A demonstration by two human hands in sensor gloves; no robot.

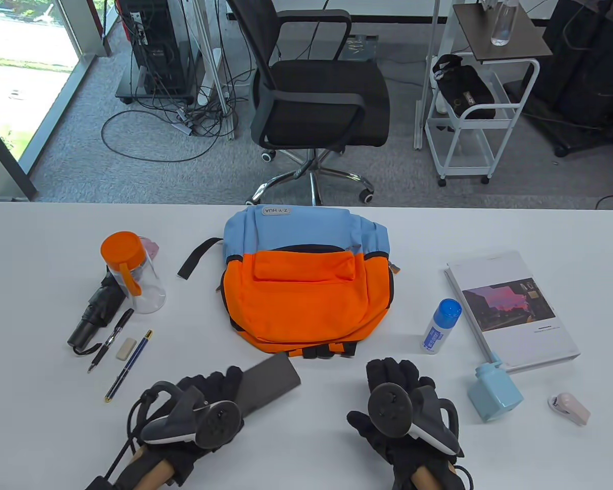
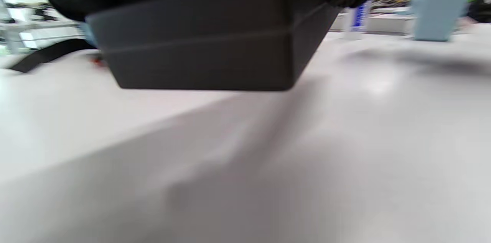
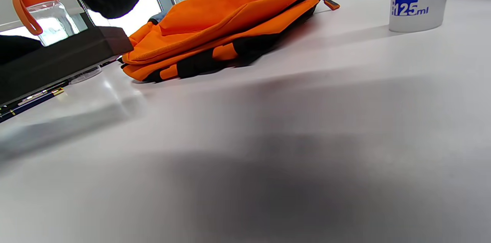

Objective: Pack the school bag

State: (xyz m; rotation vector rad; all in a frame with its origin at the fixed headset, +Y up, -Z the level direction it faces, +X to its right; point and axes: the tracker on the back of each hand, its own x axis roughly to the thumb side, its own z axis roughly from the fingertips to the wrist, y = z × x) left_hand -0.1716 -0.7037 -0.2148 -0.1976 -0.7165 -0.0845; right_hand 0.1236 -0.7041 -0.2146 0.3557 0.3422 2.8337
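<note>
An orange and blue school bag [image 1: 304, 286] lies flat in the middle of the table, and shows in the right wrist view [image 3: 222, 24]. My left hand [image 1: 204, 403] holds a dark grey pencil case [image 1: 268, 380] a little above the table, just left of the bag's near edge. The case fills the top of the left wrist view [image 2: 207, 40] and shows at the left of the right wrist view [image 3: 57, 63]. My right hand [image 1: 403, 408] rests open and empty on the table in front of the bag.
On the left lie a folded black umbrella [image 1: 94, 316], an orange-lidded bottle [image 1: 135, 273], two pens [image 1: 130, 365] and an eraser [image 1: 126, 348]. On the right are a glue bottle [image 1: 441, 326], a book [image 1: 513, 309], a light blue container [image 1: 493, 390] and a small pink item [image 1: 568, 408].
</note>
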